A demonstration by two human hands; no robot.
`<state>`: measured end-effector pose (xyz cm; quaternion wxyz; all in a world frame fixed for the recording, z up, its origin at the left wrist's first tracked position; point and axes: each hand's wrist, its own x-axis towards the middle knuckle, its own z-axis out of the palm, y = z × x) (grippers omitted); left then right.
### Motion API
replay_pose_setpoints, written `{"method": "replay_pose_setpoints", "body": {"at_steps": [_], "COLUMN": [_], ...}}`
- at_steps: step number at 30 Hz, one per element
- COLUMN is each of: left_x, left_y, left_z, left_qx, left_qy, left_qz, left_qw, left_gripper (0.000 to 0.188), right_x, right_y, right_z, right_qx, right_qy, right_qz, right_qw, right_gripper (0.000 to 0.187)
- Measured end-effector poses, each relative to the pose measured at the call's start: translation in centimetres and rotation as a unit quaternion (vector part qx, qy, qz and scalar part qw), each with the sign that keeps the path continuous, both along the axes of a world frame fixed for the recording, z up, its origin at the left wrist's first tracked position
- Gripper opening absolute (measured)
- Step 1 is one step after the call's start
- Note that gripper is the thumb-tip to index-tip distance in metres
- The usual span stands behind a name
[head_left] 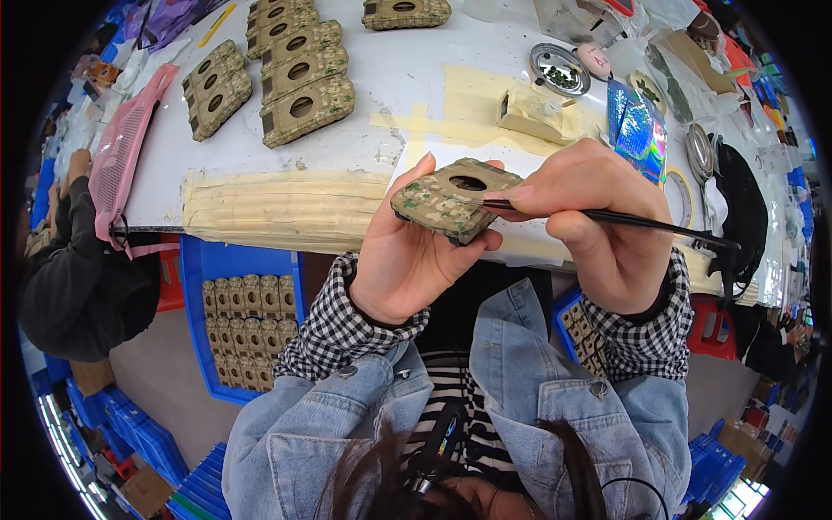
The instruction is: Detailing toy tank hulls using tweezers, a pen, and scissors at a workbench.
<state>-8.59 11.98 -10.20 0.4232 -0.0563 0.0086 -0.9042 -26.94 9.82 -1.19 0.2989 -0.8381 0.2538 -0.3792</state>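
Note:
My left hand (403, 260) is closed round the edges of a camouflage-patterned casing (426, 198), holding it tilted above the table's near edge. An oval opening in the casing's upper face shows a dark inside. In my right hand (611, 217) is a pair of slim black tweezers (652, 222), pinched between thumb and fingers. Their tips reach the casing's face just below the opening. Whatever may be between the tips is too small to make out.
More camouflage casings (305, 113) stand in a row at the far left of the table (381, 78). A round dish (559, 69) of small dark green bits lies at the back right, behind a taped block (529, 117). Below left, a blue crate (198, 303) holds several casings.

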Motion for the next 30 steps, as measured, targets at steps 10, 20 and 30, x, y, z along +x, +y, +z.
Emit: {"method": "replay_pose_setpoints", "body": {"at_steps": [10, 20, 30], "left_x": [-0.04, -0.05, -0.18], "left_y": [-0.05, 0.08, 0.15], "left_z": [-0.07, 0.28, 0.73], "left_qx": [-0.014, 0.043, 0.081], "left_qy": [0.010, -0.007, -0.012], "left_qz": [0.002, -0.002, 0.008], "left_qw": [1.000, 0.999, 0.997], "left_gripper": [0.055, 0.058, 0.060], "right_x": [0.02, 0.03, 0.06], "right_y": [-0.06, -0.12, -0.10], "right_z": [0.02, -0.15, -0.04], "right_qx": [0.000, 0.002, 0.013], "right_qy": [0.001, -0.010, -0.007], "right_qz": [0.007, 0.007, 0.007], "right_qw": [1.000, 1.000, 1.000], "right_gripper": [0.021, 0.023, 0.022]}}
